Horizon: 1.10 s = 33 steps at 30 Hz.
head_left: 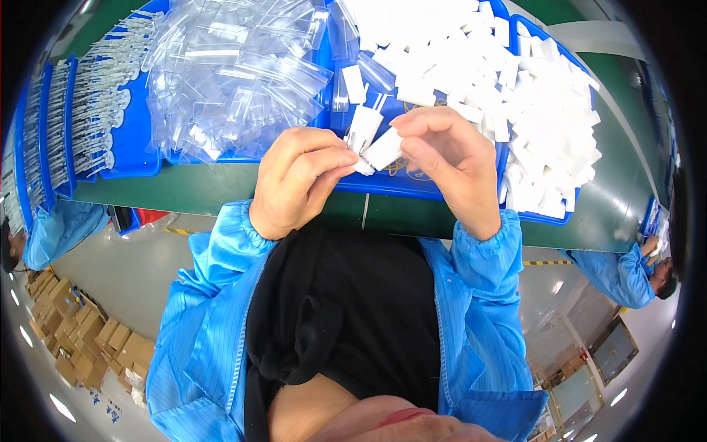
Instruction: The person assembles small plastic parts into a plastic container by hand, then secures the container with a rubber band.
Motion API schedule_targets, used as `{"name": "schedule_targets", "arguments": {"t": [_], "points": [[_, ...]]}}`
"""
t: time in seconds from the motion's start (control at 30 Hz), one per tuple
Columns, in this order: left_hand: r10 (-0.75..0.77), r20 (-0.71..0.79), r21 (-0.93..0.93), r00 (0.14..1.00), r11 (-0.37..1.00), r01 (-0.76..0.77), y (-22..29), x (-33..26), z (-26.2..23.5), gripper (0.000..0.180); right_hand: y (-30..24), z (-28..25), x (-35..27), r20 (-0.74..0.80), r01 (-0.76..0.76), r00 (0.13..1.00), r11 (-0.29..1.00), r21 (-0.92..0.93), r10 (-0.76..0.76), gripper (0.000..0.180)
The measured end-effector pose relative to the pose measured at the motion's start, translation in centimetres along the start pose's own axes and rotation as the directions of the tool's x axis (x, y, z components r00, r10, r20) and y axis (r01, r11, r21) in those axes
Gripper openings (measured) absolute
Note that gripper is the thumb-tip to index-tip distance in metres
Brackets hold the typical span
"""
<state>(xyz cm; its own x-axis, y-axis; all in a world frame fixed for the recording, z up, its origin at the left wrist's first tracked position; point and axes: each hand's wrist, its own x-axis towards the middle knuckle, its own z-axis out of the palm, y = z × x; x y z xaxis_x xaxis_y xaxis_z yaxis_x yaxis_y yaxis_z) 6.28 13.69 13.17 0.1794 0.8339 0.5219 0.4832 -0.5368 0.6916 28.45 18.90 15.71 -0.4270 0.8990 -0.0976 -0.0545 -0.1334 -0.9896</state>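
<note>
In front of me, over the edge of the middle blue bin, both hands are raised close together. My left hand [302,177] pinches a small white plastic piece [364,124] with two thin prongs pointing away from me. Between thumb and forefinger, my right hand [455,163] grips a small white rectangular block [384,149]. The block slants against the lower end of the pronged piece, and whether they are joined I cannot tell. Behind the hands, the middle blue bin [390,186] contains a heap of similar white blocks [442,51], some clear sleeves and tan loops.
Clear plastic sleeves [236,81] fill the bin on the left. Further left, blue trays [132,144] carry rows of thin metallic parts. More white pieces [549,140] are piled in the right bin. Co-workers in blue sit at both sides, and cardboard boxes [81,331] stand on the floor.
</note>
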Motion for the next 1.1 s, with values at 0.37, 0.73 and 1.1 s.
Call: {"name": "schedule_targets", "arguments": {"t": [0.37,0.73,1.1], "points": [[0.118,0.014,0.135,0.993,0.984,-0.118,-0.1,-0.1,0.2,0.034,-0.2,1.6,-0.9,-0.102,-0.16,0.98,0.979,0.124,0.173,0.015],[0.126,0.033,0.109,0.991,0.986,-0.129,-0.1,-0.9,0.3,0.037,-0.1,0.7,-0.5,-0.02,-0.138,0.99,0.99,0.027,0.139,0.016],[0.094,0.015,0.085,0.995,0.992,-0.095,0.1,-1.2,0.0,0.038,2.0,-1.6,3.2,0.238,0.226,0.917,-0.075,-0.971,-0.321,0.021]]}}
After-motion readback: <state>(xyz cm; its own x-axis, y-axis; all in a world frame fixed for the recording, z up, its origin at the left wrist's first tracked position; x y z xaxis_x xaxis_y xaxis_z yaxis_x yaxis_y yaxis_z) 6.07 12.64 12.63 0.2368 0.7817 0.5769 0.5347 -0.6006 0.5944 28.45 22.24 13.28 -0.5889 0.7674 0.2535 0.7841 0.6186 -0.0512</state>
